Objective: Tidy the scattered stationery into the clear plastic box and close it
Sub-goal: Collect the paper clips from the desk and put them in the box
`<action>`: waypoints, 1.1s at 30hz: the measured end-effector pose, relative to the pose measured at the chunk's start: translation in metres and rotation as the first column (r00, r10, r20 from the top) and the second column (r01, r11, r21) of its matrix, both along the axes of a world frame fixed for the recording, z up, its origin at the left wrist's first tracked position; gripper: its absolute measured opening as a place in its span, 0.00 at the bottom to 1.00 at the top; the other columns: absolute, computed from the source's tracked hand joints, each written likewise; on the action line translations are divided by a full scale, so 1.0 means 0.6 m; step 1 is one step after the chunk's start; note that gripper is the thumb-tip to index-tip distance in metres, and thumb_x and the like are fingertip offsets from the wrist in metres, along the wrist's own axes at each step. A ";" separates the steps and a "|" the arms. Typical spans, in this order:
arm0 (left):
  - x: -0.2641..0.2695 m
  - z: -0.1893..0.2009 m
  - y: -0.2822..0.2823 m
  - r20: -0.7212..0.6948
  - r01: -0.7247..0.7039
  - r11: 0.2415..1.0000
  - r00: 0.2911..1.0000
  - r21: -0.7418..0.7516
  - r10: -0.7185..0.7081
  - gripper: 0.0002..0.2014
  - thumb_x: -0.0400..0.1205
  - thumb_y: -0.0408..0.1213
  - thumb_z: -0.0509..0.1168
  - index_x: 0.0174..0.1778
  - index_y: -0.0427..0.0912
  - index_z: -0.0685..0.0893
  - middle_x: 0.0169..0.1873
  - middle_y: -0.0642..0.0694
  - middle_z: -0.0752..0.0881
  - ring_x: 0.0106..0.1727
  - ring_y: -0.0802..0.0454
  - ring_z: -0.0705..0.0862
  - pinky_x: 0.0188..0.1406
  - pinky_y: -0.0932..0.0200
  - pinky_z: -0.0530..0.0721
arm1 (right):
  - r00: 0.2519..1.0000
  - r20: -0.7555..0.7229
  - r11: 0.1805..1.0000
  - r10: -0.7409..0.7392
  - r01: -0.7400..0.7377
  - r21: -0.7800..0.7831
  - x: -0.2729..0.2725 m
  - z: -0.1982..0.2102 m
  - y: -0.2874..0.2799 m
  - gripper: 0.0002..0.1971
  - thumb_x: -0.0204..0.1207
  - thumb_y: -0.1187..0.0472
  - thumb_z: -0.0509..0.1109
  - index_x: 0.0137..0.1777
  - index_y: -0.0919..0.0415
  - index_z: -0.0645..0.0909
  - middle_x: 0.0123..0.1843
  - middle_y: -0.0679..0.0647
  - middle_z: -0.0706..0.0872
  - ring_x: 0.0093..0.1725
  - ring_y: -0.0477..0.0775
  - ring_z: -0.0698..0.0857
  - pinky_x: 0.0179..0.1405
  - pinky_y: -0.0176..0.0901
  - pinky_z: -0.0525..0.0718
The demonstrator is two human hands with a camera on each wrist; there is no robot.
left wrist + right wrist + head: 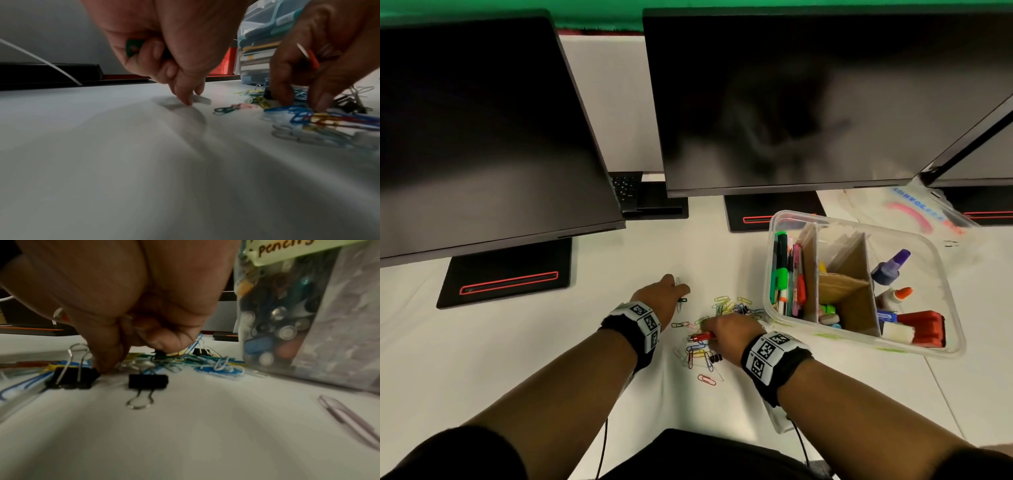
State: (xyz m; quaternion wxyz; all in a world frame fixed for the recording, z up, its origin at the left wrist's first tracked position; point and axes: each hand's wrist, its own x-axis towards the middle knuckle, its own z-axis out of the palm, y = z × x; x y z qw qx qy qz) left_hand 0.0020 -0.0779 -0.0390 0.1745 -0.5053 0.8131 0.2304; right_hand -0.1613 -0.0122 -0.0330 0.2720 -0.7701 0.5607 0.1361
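Observation:
Several coloured paper clips (717, 310) and black binder clips (147, 381) lie scattered on the white table beside the open clear plastic box (859, 339). Cardboard dividers split the box, which holds pens, glue bottles and erasers. My left hand (678, 298) has its fingers curled round a small green item (131, 47), and its fingertips (190, 100) pinch a white paper clip (203, 100) on the table. My right hand (714, 334) holds a red item (702, 336) in its curled fingers. Its fingertips (107, 368) press down into the clips next to a black binder clip (74, 378).
Three dark monitors stand along the back, with their black bases (506, 277) on the table. A clear plastic piece with blue and pink print (914, 212) lies behind the box. A pale paper clip (349, 417) lies alone near the front. The box carries a label reading "pencils" (287, 251).

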 end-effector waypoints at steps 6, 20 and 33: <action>0.022 -0.007 0.000 0.018 -0.014 0.999 1.000 -0.035 0.015 0.12 0.85 0.37 0.57 0.62 0.40 0.76 0.63 0.41 0.73 0.55 0.42 0.81 0.52 0.54 0.80 | 1.000 -0.013 1.000 -0.005 0.005 0.014 -0.008 0.000 -0.004 0.12 0.80 0.61 0.61 0.59 0.64 0.79 0.57 0.61 0.86 0.56 0.62 0.84 0.51 0.47 0.81; 0.014 0.020 0.061 -0.112 0.089 0.992 0.989 -0.087 -0.098 0.17 0.85 0.32 0.52 0.68 0.47 0.75 0.59 0.43 0.77 0.61 0.44 0.78 0.60 0.56 0.74 | 0.974 0.082 0.977 -0.210 0.211 -0.009 -0.049 0.032 0.032 0.05 0.78 0.61 0.61 0.51 0.59 0.74 0.56 0.61 0.84 0.55 0.61 0.82 0.45 0.39 0.70; -0.054 -0.002 0.123 0.018 0.630 0.777 0.777 -0.004 -0.630 0.16 0.84 0.31 0.53 0.68 0.40 0.72 0.61 0.39 0.75 0.56 0.35 0.81 0.47 0.44 0.80 | 0.947 -0.054 0.947 -0.318 0.314 -0.065 -0.099 0.044 0.075 0.11 0.82 0.66 0.55 0.60 0.60 0.76 0.61 0.61 0.84 0.60 0.60 0.82 0.59 0.44 0.77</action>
